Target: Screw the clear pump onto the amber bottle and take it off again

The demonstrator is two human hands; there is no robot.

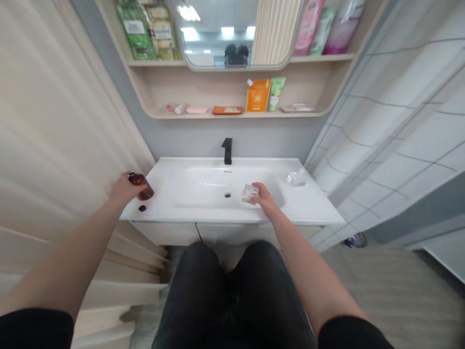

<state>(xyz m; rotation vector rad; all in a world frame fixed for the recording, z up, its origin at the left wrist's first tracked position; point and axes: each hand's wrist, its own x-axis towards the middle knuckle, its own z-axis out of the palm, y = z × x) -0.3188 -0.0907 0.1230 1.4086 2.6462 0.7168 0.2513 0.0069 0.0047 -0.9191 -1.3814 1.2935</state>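
My left hand point(127, 190) is wrapped round a brown bottle point(144, 187) with a dark top, tilted at the left end of the white counter. Just below it a small black cap point(142, 208) lies on the counter. Over the right part of the basin, my right hand point(264, 196) grips a clear, faceted cup point(250, 193) by its side. Whether anything is inside the cup I cannot tell. Another clear, glassy container point(297, 178) sits on the counter to the right of the basin.
A black faucet point(227, 150) rises behind the white basin point(203, 191) with its drain. Above hangs a shelf unit point(232, 115) holding a mirror point(221, 34), green bottles point(134, 31), an orange pouch point(258, 95) and tubes. A curtain point(54, 97) hangs at left; a tiled wall point(399, 140) stands at right.
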